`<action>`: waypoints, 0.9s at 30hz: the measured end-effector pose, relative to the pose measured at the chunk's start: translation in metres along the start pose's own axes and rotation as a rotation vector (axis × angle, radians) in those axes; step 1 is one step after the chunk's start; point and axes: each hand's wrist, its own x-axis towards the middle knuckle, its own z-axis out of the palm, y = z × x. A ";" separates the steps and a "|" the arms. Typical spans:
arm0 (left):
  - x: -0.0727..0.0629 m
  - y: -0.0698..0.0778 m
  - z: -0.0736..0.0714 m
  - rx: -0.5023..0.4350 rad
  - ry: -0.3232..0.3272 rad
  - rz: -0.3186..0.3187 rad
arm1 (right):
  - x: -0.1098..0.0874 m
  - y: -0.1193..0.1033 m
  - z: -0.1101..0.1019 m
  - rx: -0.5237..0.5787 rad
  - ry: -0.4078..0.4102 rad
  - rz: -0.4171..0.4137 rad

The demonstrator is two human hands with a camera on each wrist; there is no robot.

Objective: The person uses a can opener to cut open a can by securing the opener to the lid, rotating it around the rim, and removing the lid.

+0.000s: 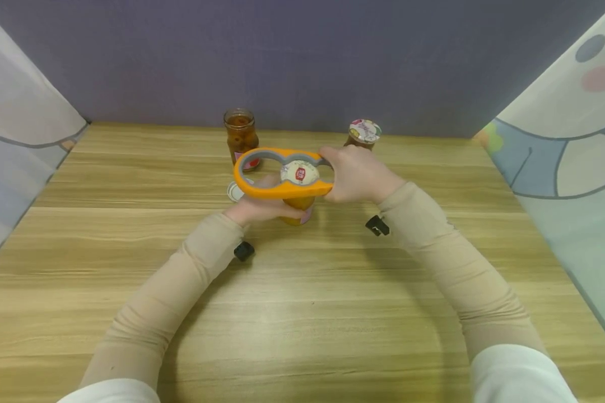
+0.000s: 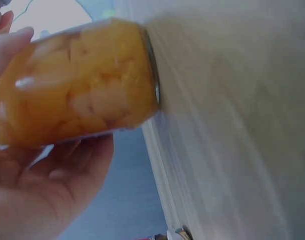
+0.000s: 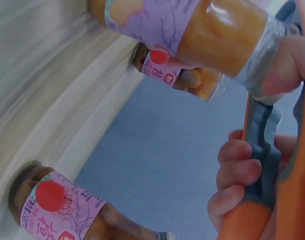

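Note:
In the head view, a glass jar of orange fruit pieces (image 1: 293,219) stands mid-table with a pale printed lid (image 1: 299,172). My left hand (image 1: 261,208) grips its body from the left; the left wrist view shows thumb and fingers around the glass (image 2: 87,82). An orange and grey jar opener (image 1: 267,192) lies level across the jar's top, and the lid shows through its middle opening. My right hand (image 1: 355,174) holds the opener's right end, fingers (image 3: 237,172) curled around a handle. A purple label (image 3: 152,20) faces the right wrist camera.
Behind on the left stands a lidless jar of dark fruit (image 1: 241,137). A round white lid (image 1: 234,192) lies in front of it, partly behind my left hand. Another jar with a colourful lid (image 1: 365,131) stands behind my right hand, near the grey-blue back wall (image 1: 302,61).

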 end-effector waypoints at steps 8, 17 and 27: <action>0.003 -0.004 -0.012 0.010 -0.125 0.007 | 0.003 0.004 -0.003 0.001 -0.014 -0.046; 0.006 -0.014 -0.017 -0.019 -0.206 0.078 | 0.005 0.007 -0.002 0.068 -0.042 -0.066; 0.009 -0.016 -0.019 -0.051 -0.244 0.084 | 0.005 0.014 0.008 0.155 -0.008 -0.068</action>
